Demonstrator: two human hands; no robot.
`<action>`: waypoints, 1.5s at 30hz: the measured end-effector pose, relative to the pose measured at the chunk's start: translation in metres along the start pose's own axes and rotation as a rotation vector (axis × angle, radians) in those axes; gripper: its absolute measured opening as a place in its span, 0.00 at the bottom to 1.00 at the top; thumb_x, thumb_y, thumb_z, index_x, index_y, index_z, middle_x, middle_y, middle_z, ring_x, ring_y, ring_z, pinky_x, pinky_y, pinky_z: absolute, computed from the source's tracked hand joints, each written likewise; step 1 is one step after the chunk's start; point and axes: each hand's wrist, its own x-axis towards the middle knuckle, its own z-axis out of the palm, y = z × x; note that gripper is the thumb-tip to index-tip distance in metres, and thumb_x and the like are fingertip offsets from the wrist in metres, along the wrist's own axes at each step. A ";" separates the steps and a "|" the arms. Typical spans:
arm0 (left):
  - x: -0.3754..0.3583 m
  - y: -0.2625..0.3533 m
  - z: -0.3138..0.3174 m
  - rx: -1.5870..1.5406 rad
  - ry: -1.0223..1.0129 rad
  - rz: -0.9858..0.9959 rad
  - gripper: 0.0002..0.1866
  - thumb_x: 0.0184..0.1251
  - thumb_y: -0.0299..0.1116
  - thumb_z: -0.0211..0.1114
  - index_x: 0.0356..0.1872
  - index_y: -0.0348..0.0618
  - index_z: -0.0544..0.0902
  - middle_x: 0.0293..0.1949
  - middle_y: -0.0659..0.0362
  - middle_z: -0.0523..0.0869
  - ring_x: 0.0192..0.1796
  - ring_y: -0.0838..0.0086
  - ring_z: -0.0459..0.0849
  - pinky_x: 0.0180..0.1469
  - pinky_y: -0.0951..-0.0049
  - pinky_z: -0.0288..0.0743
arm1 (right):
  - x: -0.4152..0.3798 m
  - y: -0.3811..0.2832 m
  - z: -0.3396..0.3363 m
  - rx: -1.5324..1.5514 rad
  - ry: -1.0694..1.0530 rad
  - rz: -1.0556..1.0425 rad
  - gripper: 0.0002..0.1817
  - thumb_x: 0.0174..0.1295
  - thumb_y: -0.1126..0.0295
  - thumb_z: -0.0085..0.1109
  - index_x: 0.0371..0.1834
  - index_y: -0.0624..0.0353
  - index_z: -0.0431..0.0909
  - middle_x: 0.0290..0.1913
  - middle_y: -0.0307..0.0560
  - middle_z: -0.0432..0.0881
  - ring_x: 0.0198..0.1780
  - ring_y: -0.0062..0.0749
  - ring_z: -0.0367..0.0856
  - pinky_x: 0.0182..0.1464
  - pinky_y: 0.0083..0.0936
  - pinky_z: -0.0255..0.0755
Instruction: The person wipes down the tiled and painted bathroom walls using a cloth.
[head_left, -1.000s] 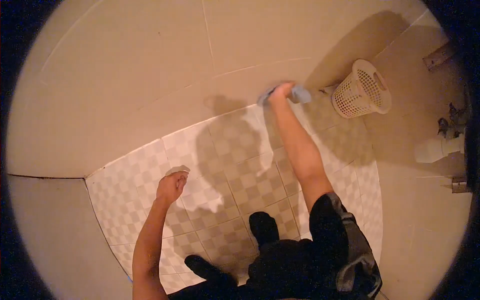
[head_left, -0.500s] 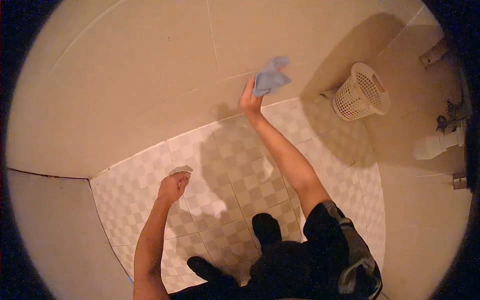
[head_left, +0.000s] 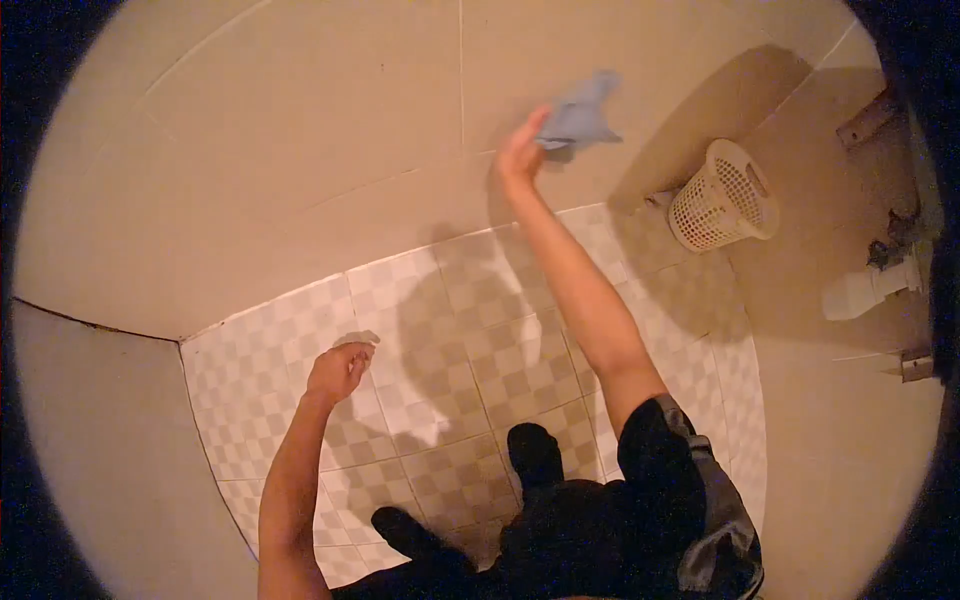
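A light blue cloth (head_left: 580,122) is in my right hand (head_left: 522,155), which reaches up and holds it at the tiled wall (head_left: 400,110). The cloth spreads past my fingers and hides part of them, its loose corners pointing right and up. Lower down, my left hand (head_left: 340,372) hangs over the checkered floor (head_left: 270,400) with its fingers curled closed. I see nothing in it.
A white perforated basket (head_left: 705,215) stands in the corner to the right, tilted in this view. White pipe fittings (head_left: 870,292) stick out of the right wall. My feet in dark footwear (head_left: 535,455) are on the tiles. A grey panel (head_left: 110,420) borders the floor at left.
My right hand has moved up and to the right along the wall with the cloth. My left hand has shifted only slightly left, still curled.
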 end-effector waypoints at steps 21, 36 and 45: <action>-0.004 0.003 -0.008 -0.019 0.032 0.015 0.11 0.66 0.30 0.58 0.45 0.49 0.87 0.45 0.59 0.89 0.37 0.63 0.87 0.43 0.64 0.82 | 0.117 0.103 -0.045 -0.454 0.588 0.233 0.26 0.77 0.59 0.40 0.64 0.74 0.66 0.65 0.74 0.72 0.67 0.71 0.65 0.67 0.46 0.63; 0.012 0.012 -0.002 0.014 0.041 0.057 0.13 0.68 0.32 0.56 0.46 0.48 0.87 0.43 0.57 0.90 0.38 0.61 0.88 0.45 0.63 0.83 | -0.033 0.062 -0.017 -0.615 -0.582 -0.892 0.54 0.48 0.59 0.60 0.81 0.57 0.47 0.83 0.57 0.42 0.83 0.51 0.32 0.80 0.55 0.24; 0.018 0.017 -0.009 0.019 0.024 0.006 0.13 0.68 0.32 0.56 0.47 0.51 0.86 0.42 0.57 0.89 0.41 0.62 0.87 0.48 0.62 0.82 | 0.055 0.053 -0.056 -0.250 0.213 -0.169 0.35 0.68 0.61 0.49 0.73 0.72 0.58 0.76 0.68 0.57 0.77 0.59 0.54 0.78 0.42 0.45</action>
